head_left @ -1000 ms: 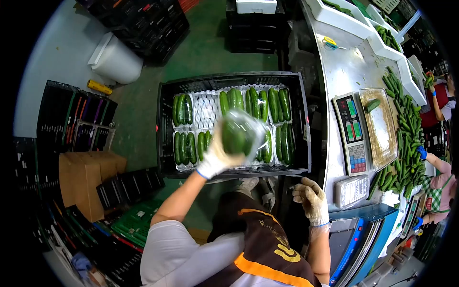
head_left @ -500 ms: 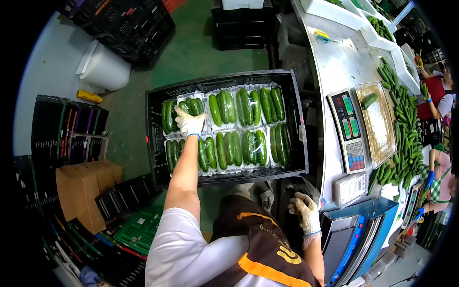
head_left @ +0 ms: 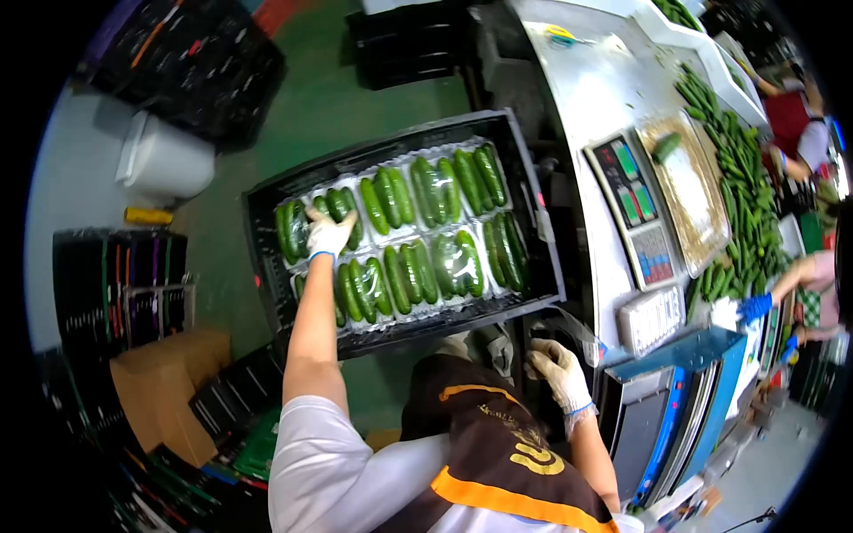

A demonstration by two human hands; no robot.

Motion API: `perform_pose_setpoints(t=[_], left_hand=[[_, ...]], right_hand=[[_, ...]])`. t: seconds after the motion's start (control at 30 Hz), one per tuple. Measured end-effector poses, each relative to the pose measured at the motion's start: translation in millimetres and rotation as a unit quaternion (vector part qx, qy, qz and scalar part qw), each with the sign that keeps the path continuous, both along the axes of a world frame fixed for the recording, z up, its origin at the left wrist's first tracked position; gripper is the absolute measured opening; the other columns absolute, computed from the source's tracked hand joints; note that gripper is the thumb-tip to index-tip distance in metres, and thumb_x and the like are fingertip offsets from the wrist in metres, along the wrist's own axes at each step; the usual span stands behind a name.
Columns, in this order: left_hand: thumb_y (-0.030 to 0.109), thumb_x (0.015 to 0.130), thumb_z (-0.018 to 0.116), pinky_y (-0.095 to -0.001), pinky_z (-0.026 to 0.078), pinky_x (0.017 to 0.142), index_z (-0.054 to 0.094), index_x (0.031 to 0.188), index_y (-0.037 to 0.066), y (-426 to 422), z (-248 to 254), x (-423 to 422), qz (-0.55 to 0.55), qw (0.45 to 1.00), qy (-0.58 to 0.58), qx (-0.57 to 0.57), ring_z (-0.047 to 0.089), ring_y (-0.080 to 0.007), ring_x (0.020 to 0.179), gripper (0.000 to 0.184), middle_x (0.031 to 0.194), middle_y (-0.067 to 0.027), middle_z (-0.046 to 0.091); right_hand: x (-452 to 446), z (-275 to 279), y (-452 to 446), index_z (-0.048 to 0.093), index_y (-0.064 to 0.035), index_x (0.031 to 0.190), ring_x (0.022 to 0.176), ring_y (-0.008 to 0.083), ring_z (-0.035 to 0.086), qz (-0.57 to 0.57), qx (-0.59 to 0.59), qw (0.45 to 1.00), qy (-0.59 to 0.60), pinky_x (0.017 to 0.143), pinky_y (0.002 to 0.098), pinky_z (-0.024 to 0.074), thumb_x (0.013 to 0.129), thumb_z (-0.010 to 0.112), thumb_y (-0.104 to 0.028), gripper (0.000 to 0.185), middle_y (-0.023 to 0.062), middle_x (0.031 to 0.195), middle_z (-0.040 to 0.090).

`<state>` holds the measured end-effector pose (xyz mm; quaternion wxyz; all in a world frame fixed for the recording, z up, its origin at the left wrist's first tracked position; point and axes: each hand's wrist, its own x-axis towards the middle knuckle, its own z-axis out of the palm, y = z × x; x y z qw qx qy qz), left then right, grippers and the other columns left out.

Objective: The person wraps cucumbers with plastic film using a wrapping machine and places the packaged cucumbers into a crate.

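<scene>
A black crate [head_left: 404, 334] holds two rows of film-wrapped trays of cucumbers. My left hand [head_left: 329, 233], in a white glove, rests on a cucumber pack [head_left: 340, 202] in the far row, second from the left. Its fingers are spread over the pack's top. Another pack [head_left: 411, 274] lies in the near row, among several like it. My right hand [head_left: 558, 371], also gloved, hangs beside the near right corner of the crate. Its fingers are loosely bent and apart, and nothing shows in them. Clear plastic film [head_left: 579, 333] hangs just above it.
To the right, a metal table [head_left: 569, 98] carries a scale [head_left: 635, 209] with one cucumber [head_left: 665, 147] on its pan, loose cucumbers [head_left: 745, 191] and a stack of clear trays [head_left: 651, 318]. A blue wrapping machine [head_left: 662, 426] stands nearer. A co-worker's blue-gloved hand [head_left: 755, 307] is beyond. Stacked crates [head_left: 182, 67] stand left.
My view has turned, so the crate appears tilted and further left. My left hand stays on the same pack. A co-worker's blue-gloved hand has moved toward the loose cucumbers.
</scene>
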<state>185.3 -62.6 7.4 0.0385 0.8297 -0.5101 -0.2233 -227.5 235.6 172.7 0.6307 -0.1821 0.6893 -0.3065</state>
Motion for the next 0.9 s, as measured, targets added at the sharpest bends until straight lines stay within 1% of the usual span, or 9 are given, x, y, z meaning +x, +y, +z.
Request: perform_pose_setpoints(t=[0.13, 0.33, 0.43, 0.53, 0.57, 0.6, 0.7, 0.77, 0.9], left_hand=[[0.068, 0.083, 0.057, -0.0485, 0.047, 0.099, 0.008, 0.15, -0.01, 9, 18, -17, -0.03, 0.997, -0.066, -0.005, 0.058, -0.0452, 0.115, 0.114, 0.128, -0.036, 0.052], [0.072, 0.087, 0.044, -0.0494, 0.047, 0.097, 0.051, 0.131, -0.007, -14, 6, -4, -0.169, 0.962, -0.212, 0.04, 0.057, -0.0425, 0.114, 0.09, 0.128, -0.0307, 0.054], [0.064, 0.085, 0.055, -0.0478, 0.048, 0.095, 0.051, 0.125, -0.011, -28, -24, 29, -0.178, 0.964, -0.198, 0.015, 0.057, -0.0428, 0.11, 0.085, 0.117, -0.0305, 0.058], [0.044, 0.088, 0.065, -0.0476, 0.044, 0.1, 0.038, 0.137, -0.01, 0, 63, -45, -0.24, 0.943, -0.223, -0.054, 0.053, -0.0435, 0.119, 0.078, 0.131, -0.0324, 0.051], [0.027, 0.092, 0.063, -0.0478, 0.042, 0.106, 0.033, 0.142, -0.008, 12, 75, -86, -0.295, 0.933, -0.095, -0.185, 0.049, -0.0425, 0.126, 0.068, 0.139, -0.031, 0.045], [0.013, 0.094, 0.058, -0.0444, 0.039, 0.11, 0.038, 0.14, -0.005, 20, 39, -104, -0.316, 0.868, 0.211, -0.32, 0.047, -0.039, 0.13, 0.053, 0.141, -0.0288, 0.044], [0.004, 0.085, 0.07, -0.0368, 0.053, 0.094, 0.056, 0.124, -0.006, 133, 110, -240, -0.501, 0.769, 0.297, -0.263, 0.063, -0.031, 0.106, 0.043, 0.116, -0.0188, 0.065], [0.006, 0.078, 0.077, -0.0369, 0.053, 0.091, 0.046, 0.139, 0.001, 197, 110, -302, -0.505, 0.736, 0.444, -0.077, 0.058, -0.031, 0.116, 0.068, 0.132, -0.0199, 0.053], [0.016, 0.078, 0.08, -0.0481, 0.025, 0.118, 0.015, 0.155, 0.006, 261, 18, -394, -0.496, 0.718, 0.482, -0.084, 0.028, -0.0377, 0.143, 0.102, 0.156, -0.0197, 0.025]], right_hand=[[-4, 2, 6, 0.06, 0.0047, 0.121, 0.084, 0.0105, 0.061, 0.032, -0.019, 0.999, 0.029, 0.076, 0.0256, 0.0519, 0.093, 0.063, -0.014, 0.034, 0.0058, 0.099, 0.065], [-6, 20, 19, 0.061, 0.0018, 0.121, 0.095, 0.0159, 0.062, 0.104, -0.007, 0.991, 0.079, 0.085, 0.029, 0.0492, 0.091, 0.064, -0.022, 0.039, 0.0106, 0.102, 0.067], [-4, 2, 50, 0.062, -0.0015, 0.122, 0.104, 0.0252, 0.065, 0.086, -0.069, 0.984, 0.14, 0.091, 0.0342, 0.0483, 0.089, 0.065, -0.027, 0.042, 0.0161, 0.11, 0.068], [-2, -12, 81, 0.063, -0.0032, 0.122, 0.108, 0.0292, 0.065, 0.062, -0.04, 0.987, 0.144, 0.094, 0.035, 0.0483, 0.088, 0.064, -0.032, 0.045, 0.0182, 0.115, 0.068], [-2, -16, 101, 0.063, -0.0034, 0.122, 0.108, 0.0294, 0.065, 0.031, -0.027, 0.989, 0.144, 0.094, 0.0352, 0.0484, 0.088, 0.064, -0.033, 0.045, 0.018, 0.115, 0.068], [-2, -18, 114, 0.063, -0.0036, 0.122, 0.108, 0.0296, 0.065, 0.018, -0.012, 0.989, 0.143, 0.094, 0.0354, 0.0485, 0.088, 0.064, -0.034, 0.046, 0.0178, 0.115, 0.068], [2, -20, 146, 0.064, -0.0043, 0.121, 0.108, 0.0306, 0.065, -0.026, 0.0, 0.987, 0.158, 0.093, 0.036, 0.0487, 0.087, 0.065, -0.037, 0.047, 0.0173, 0.116, 0.068], [5, -24, 163, 0.063, -0.0031, 0.122, 0.11, 0.0285, 0.064, -0.058, 0.012, 0.986, 0.159, 0.094, 0.0356, 0.0486, 0.089, 0.064, -0.033, 0.045, 0.017, 0.116, 0.068], [7, 1, 208, 0.063, -0.006, 0.124, 0.118, 0.0279, 0.06, -0.128, 0.057, 0.976, 0.164, 0.102, 0.0364, 0.0441, 0.089, 0.063, -0.04, 0.049, 0.0179, 0.124, 0.064]])
